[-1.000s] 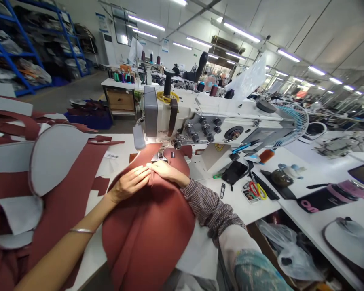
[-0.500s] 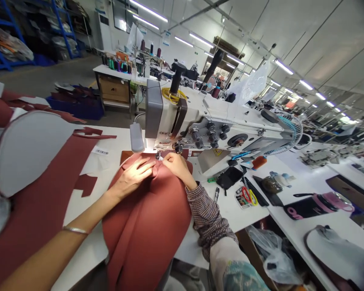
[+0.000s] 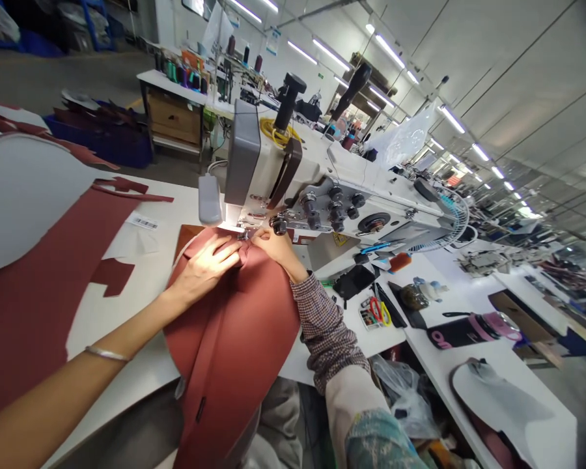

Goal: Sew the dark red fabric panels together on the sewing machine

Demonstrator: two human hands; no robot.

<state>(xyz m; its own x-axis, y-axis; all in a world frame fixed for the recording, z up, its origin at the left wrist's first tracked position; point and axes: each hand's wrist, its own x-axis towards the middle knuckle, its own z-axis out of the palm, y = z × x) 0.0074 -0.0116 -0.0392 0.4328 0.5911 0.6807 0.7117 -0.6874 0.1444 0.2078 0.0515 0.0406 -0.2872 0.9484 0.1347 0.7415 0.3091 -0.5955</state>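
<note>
A reddish-brown leather-like panel (image 3: 254,326) is bunched under the needle area of a white sewing machine (image 3: 317,169) and drapes over the table edge toward my lap. My left hand (image 3: 209,264) lies on top of it, fingers stretched toward the presser foot (image 3: 244,234) and touching a raised fold. On the other side of the foot, my right hand (image 3: 273,246) pinches the panel's edge, fingers curled; its fingertips are partly hidden. A pale cord or edging runs along the panel's left rim. The needle itself is too small to make out.
Large reddish-brown cut pieces (image 3: 43,286) cover the table's left side. Right of the machine lie a black phone-like object (image 3: 354,281), red and yellow scissors (image 3: 379,311) and a black-and-pink bottle (image 3: 473,329). A clear plastic bag (image 3: 407,397) sits below the table edge.
The view has tilted and shifted, so the machine and table appear moved up and left. Both hands keep nearly the same places on the panel beside the presser foot.
</note>
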